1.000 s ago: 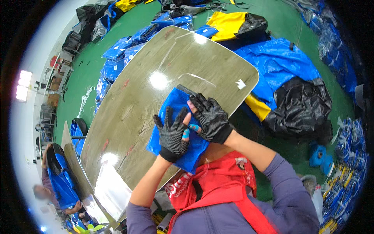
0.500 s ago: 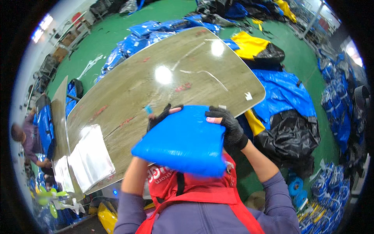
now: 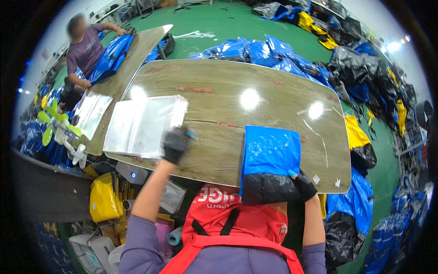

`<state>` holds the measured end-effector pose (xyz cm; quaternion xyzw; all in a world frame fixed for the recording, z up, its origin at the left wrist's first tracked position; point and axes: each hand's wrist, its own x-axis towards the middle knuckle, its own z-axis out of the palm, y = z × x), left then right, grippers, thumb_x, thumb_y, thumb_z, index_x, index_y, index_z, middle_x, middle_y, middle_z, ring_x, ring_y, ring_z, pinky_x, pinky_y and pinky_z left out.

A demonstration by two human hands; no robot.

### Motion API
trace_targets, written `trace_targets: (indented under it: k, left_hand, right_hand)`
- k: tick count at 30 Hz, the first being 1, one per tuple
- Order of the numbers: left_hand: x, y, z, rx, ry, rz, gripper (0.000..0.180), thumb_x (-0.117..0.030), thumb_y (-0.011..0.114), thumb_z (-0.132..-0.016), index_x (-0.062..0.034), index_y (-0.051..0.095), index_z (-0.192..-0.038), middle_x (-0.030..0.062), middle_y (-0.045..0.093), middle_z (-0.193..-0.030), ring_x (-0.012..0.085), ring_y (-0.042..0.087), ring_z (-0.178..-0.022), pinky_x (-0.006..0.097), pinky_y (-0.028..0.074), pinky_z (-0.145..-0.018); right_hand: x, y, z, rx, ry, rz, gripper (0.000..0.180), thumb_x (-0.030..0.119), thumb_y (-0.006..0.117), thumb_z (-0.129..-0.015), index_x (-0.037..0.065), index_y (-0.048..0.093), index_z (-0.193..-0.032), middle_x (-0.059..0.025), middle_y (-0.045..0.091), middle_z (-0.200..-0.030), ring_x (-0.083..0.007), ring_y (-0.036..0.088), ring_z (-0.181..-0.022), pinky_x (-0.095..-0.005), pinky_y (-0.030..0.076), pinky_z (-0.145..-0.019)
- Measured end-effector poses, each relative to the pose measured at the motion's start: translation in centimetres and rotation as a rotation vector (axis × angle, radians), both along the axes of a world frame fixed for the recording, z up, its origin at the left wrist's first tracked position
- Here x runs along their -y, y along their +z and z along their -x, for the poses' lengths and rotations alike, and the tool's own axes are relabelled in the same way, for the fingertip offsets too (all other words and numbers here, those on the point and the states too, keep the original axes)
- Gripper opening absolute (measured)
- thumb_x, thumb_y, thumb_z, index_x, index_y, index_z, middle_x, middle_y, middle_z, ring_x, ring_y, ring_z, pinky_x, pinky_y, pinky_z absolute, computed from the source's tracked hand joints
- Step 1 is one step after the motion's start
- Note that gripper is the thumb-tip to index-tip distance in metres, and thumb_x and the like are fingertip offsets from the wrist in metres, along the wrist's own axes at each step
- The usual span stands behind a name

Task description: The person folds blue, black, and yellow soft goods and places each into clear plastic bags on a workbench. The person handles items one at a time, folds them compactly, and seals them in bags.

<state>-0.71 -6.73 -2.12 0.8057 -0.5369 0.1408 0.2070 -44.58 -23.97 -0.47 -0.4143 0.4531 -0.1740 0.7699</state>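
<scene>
A folded blue-and-black tarpaulin piece (image 3: 272, 150) lies at the near edge of the wood-patterned table (image 3: 214, 155), its black end overhanging. My gloved right hand (image 3: 304, 185) grips its lower right corner, thumb on top and the other fingers mostly hidden. My left hand (image 3: 177, 145), in a black glove with bare fingertips, is over the right edge of a stack of clear plastic bags (image 3: 141, 125). Motion blur smears its fingers, so I cannot tell whether it grasps a bag.
At a second table on the far left a person (image 3: 86, 50) handles a blue bag (image 3: 112, 57). A green-bladed fan (image 3: 59, 123) stands at the left. Blue bundles (image 3: 255, 50) lie on the floor beyond the table. Blue, black and yellow bags (image 3: 351, 196) sit to the right.
The folded piece, held up in both hands before, now rests on the table with its black part showing. My left hand has let go and moved left to the plastic bags. The view has turned left.
</scene>
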Motion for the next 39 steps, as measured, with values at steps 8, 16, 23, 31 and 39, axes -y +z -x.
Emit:
trace_targets:
  k: [8, 16, 23, 31, 39]
  left_hand:
    - [-2.7, -3.2, -13.0, -0.209, 0.199, 0.127, 0.014, -0.025, 0.066, -0.074, -0.0118, 0.065, -0.077, 0.01, 0.063, -0.082, 0.0325, 0.059, -0.082, 0.043, 0.047, -0.075]
    - [2.4, -3.1, 3.7, -0.368, -0.381, 0.072, 0.016, -0.025, 0.069, -0.073, -0.0107, 0.063, -0.075, 0.01, 0.061, -0.081, 0.0325, 0.057, -0.085, 0.044, 0.044, -0.075]
    - [2.8, -2.9, 6.4, -0.391, -0.19, 0.159, 0.013, -0.019, 0.07, -0.074, -0.01, 0.061, -0.078, 0.0104, 0.06, -0.081, 0.0316, 0.057, -0.085, 0.044, 0.044, -0.074]
    - [2.2, -0.4, 5.6, -0.77, -0.252, 0.235, 0.012, -0.015, 0.065, -0.082, -0.0046, 0.06, -0.084, 0.0114, 0.061, -0.084, 0.0267, 0.059, -0.083, 0.036, 0.046, -0.078]
    - [-2.3, 5.0, 7.4, -0.528, -0.517, 0.026, 0.012, -0.016, 0.065, -0.084, -0.0054, 0.06, -0.085, 0.0148, 0.062, -0.093, 0.0331, 0.059, -0.088, 0.041, 0.047, -0.081]
  right_hand:
    - [-0.3, 0.1, 1.2, -0.001, -0.139, -0.147, 0.068, 0.016, 0.068, -0.079, 0.001, 0.039, -0.139, -0.0151, 0.055, -0.127, -0.0297, 0.06, -0.107, -0.0425, 0.053, -0.086]
    - [-0.1, -0.6, 1.6, 0.1, -0.067, -0.062, 0.068, 0.018, 0.068, -0.08, 0.0, 0.039, -0.139, -0.0149, 0.052, -0.132, -0.0275, 0.058, -0.11, -0.0399, 0.049, -0.093]
    - [0.2, 1.8, -0.1, 0.103, 0.049, 0.075, 0.068, 0.016, 0.068, -0.08, -0.003, 0.039, -0.139, -0.0153, 0.052, -0.132, -0.0253, 0.056, -0.113, -0.0367, 0.045, -0.099]
    - [2.1, 5.0, -7.1, 0.1, 0.482, -0.002, 0.062, 0.012, 0.07, -0.079, -0.001, 0.045, -0.134, -0.0101, 0.06, -0.119, -0.0187, 0.06, -0.101, -0.0332, 0.051, -0.088]
    - [-3.5, 0.4, -12.0, -0.032, 0.629, 0.453, 0.045, 0.034, 0.068, -0.083, 0.0, 0.058, -0.112, -0.0099, 0.065, -0.098, -0.0216, 0.063, -0.084, -0.036, 0.052, -0.077]
